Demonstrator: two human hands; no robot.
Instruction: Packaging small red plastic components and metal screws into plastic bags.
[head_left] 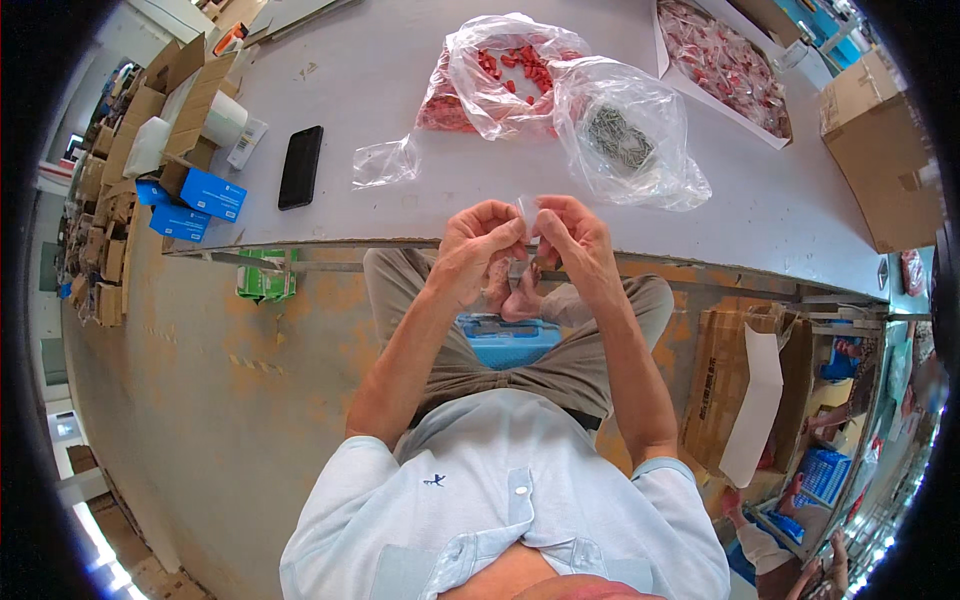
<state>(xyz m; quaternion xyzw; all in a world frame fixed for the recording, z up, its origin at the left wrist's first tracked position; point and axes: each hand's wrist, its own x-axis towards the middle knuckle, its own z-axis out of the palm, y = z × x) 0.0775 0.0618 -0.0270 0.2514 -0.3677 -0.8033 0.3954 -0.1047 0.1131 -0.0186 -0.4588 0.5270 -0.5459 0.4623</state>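
Just over the table's near edge, my left hand [472,247] and my right hand [580,243] pinch a small clear plastic bag [527,208] between them. Fingers cover much of it, and I cannot make out whether anything is inside. Beyond my hands lies an opened clear bag of small red pieces [526,72]. To its right, another opened clear bag [645,180] contains thin grey metal pieces [618,138], perhaps screws or nails. Flat clear small bags [387,163] rest on the table left of these.
A black phone [301,168] lies at the left, beside blue boxes [212,194]. At the far right stand a white tray of filled bags with red pieces [722,65] and a cardboard box [880,150]. Under the table are a blue crate [510,345] and a green package [266,275].
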